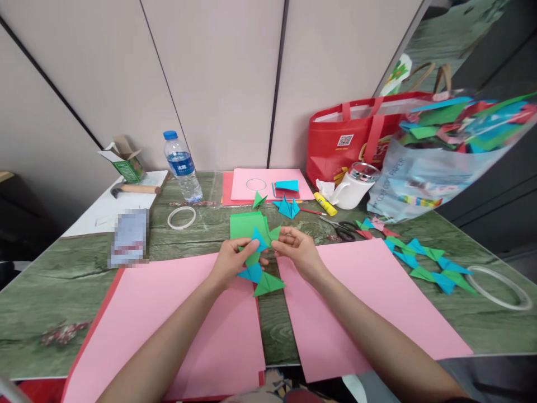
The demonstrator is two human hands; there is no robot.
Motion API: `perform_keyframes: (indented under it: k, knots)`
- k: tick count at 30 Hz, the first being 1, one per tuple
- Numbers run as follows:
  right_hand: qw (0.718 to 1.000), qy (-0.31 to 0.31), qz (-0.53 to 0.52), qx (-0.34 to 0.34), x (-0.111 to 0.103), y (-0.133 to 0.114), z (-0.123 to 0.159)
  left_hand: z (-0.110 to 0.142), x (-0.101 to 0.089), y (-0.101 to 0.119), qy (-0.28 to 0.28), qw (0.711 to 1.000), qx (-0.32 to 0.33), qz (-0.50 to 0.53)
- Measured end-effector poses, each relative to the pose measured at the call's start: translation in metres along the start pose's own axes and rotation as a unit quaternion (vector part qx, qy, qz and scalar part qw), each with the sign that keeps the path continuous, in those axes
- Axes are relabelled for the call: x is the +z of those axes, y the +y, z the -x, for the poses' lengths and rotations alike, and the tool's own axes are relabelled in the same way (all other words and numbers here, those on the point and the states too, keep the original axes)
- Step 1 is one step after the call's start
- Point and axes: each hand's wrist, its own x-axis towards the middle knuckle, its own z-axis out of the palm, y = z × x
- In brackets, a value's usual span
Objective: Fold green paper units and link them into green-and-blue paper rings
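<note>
Between my hands hangs a curved chain of folded paper pieces (268,284), blue and green by turns. My left hand (232,258) is closed on the chain, its thumb lying on a blue piece (259,240). The fingertips of my right hand (300,253) pinch a green folded piece (274,234) at the upper right end. Just behind my hands lies a stack of green paper (244,223). Farther back are a loose green folded piece (259,200) and some blue folded pieces (288,207).
Pink sheets (168,324) lie under both forearms. To the right are a ring of linked paper pieces (447,280), scissors (346,229), a glue stick (325,204), a white mug (354,187) and bags (436,179). A water bottle (182,168) and a hammer (136,189) are at the left.
</note>
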Motion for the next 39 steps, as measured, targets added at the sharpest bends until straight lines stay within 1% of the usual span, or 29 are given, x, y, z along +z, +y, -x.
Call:
perform_keyframes:
  k: [2,4,7,10,12,15,18,19,21,23,25,27,28,29,31,34,37,39]
  knots:
    - [1.000,0.012,-0.005,-0.009,0.000,0.003,-0.001,-0.001,-0.003,0.001,-0.030,0.999,-0.002,0.016]
    - [1.000,0.012,0.002,-0.019,0.001,0.004,-0.002,0.000,-0.005,0.003,-0.056,0.998,-0.009,0.025]
    - [0.999,-0.001,0.022,-0.032,0.002,0.006,-0.001,0.001,-0.007,0.006,-0.078,0.996,-0.018,0.039]
    - [0.999,-0.017,0.041,-0.025,0.004,0.009,0.001,0.001,-0.008,0.008,-0.094,0.993,-0.034,0.063]
    - [0.998,-0.021,0.055,-0.018,0.007,0.011,0.002,0.000,-0.008,0.007,-0.088,0.993,-0.046,0.066]
    - [0.996,-0.012,0.089,-0.017,0.008,0.013,0.002,-0.001,-0.005,0.005,-0.050,0.996,-0.055,0.057]
    - [0.988,-0.007,0.147,-0.040,0.003,0.014,-0.003,-0.002,-0.004,0.005,-0.020,0.994,-0.064,0.088]
    - [0.983,0.001,0.171,-0.059,-0.001,0.016,-0.006,-0.002,-0.004,0.006,-0.014,0.992,-0.066,0.103]
    - [0.962,0.057,0.244,-0.112,-0.013,0.019,-0.016,-0.002,-0.006,0.007,0.000,0.990,-0.062,0.125]
    - [0.923,0.128,0.327,-0.156,-0.029,0.022,-0.029,-0.002,-0.007,0.008,0.009,0.989,-0.056,0.139]
    - [0.884,0.165,0.403,-0.172,-0.045,0.024,-0.046,-0.003,-0.009,0.008,0.013,0.988,-0.053,0.148]
    - [0.846,0.192,0.459,-0.190,-0.060,0.022,-0.064,-0.003,-0.010,0.007,0.012,0.987,-0.051,0.154]
    - [0.831,0.193,0.485,-0.196,-0.065,0.020,-0.073,-0.003,-0.010,0.007,0.009,0.986,-0.052,0.156]
    - [0.821,0.192,0.503,-0.189,-0.070,0.018,-0.082,-0.004,-0.011,0.006,0.004,0.986,-0.055,0.155]
    - [0.816,0.185,0.522,-0.165,-0.076,0.015,-0.096,-0.004,-0.012,0.006,-0.005,0.986,-0.067,0.153]
    - [0.820,0.173,0.523,-0.155,-0.078,0.016,-0.107,-0.005,-0.013,0.005,-0.007,0.985,-0.082,0.150]
    - [0.830,0.164,0.513,-0.147,-0.076,0.018,-0.105,-0.005,-0.015,0.005,-0.005,0.985,-0.075,0.153]
    - [0.835,0.168,0.503,-0.146,-0.073,0.017,-0.099,-0.005,-0.015,0.006,-0.008,0.985,-0.069,0.155]
